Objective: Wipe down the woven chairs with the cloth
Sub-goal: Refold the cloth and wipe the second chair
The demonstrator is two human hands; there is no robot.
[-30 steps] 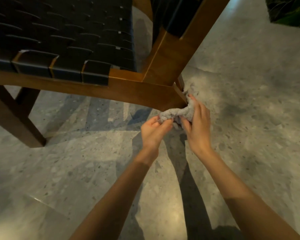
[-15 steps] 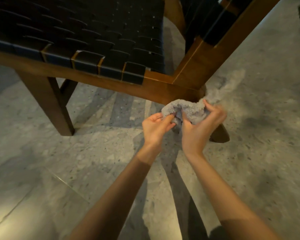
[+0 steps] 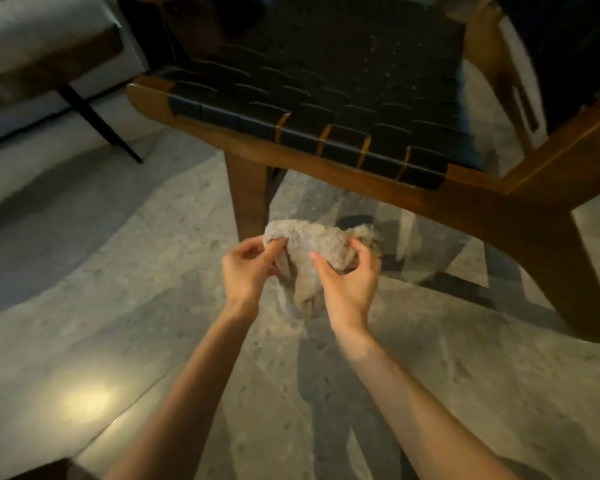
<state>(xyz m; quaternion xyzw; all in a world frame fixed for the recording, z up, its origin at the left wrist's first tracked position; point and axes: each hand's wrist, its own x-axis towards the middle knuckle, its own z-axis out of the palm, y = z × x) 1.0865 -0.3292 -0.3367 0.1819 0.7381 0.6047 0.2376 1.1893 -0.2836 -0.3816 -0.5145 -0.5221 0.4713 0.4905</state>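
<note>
Cloth point(image 3: 310, 245) is off the chair, held in the air by both hands over the floor point(image 3: 125, 306), in front of and below the seat edge. It touches no part of the chair.

Left hand point(image 3: 246, 268): thumb and fingertips pinch the cloth's left end, fingers curled. Right hand point(image 3: 349, 285): fingers curled over the right part of the bundle, thumb on the near face, gripping it.

Cloth is bunched up, grey and fuzzy. The main lump runs left-right between the two hands, so its long axis is roughly horizontal in the head view. A loose tail hangs down from the middle, between the wrists, pointing at the floor. A small tuft sticks out past the right hand's fingers.

Woven chair point(image 3: 326, 109): dark woven straps on a brown wooden frame. The near rail point(image 3: 326, 168) slants from upper left to lower right. One leg point(image 3: 250, 195) stands just behind the cloth's left end; a second leg point(image 3: 568, 271) is well off to the right. The back rises at the right edge, blurred.

Upper left: a pale piece of furniture with a thin black leg point(image 3: 101, 128), blurred.
</note>
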